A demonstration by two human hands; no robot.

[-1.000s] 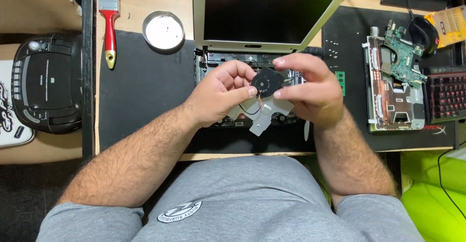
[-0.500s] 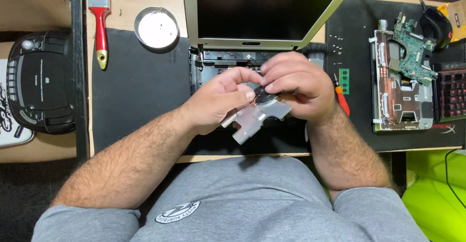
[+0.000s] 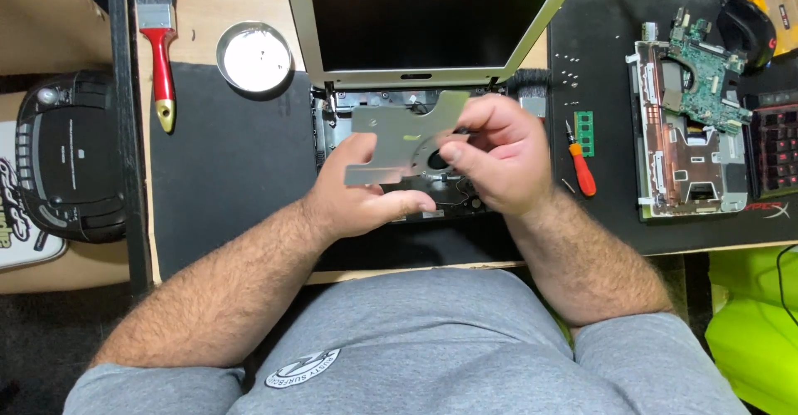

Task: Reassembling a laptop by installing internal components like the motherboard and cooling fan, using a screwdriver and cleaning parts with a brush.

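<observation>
A flat grey metal cover plate of a laptop fan [image 3: 397, 136] is held up between both hands above the opened laptop base [image 3: 366, 103]. My left hand [image 3: 366, 190] grips its lower left edge with thumb and fingers. My right hand [image 3: 499, 161] pinches its right side near the round fan opening. The open laptop screen [image 3: 428, 16] stands just behind, dark.
A red-handled brush [image 3: 158, 49] and a round metal dish [image 3: 253, 57] lie at the upper left. A black disc player [image 3: 71, 165] sits far left. An orange screwdriver [image 3: 580, 165], a green memory stick [image 3: 584, 132] and a stripped circuit-board assembly [image 3: 690, 132] lie on the right mat.
The fan part was turned over and raised; its flat grey plate now faces up instead of the dark rotor. Both hands shifted slightly upward with it.
</observation>
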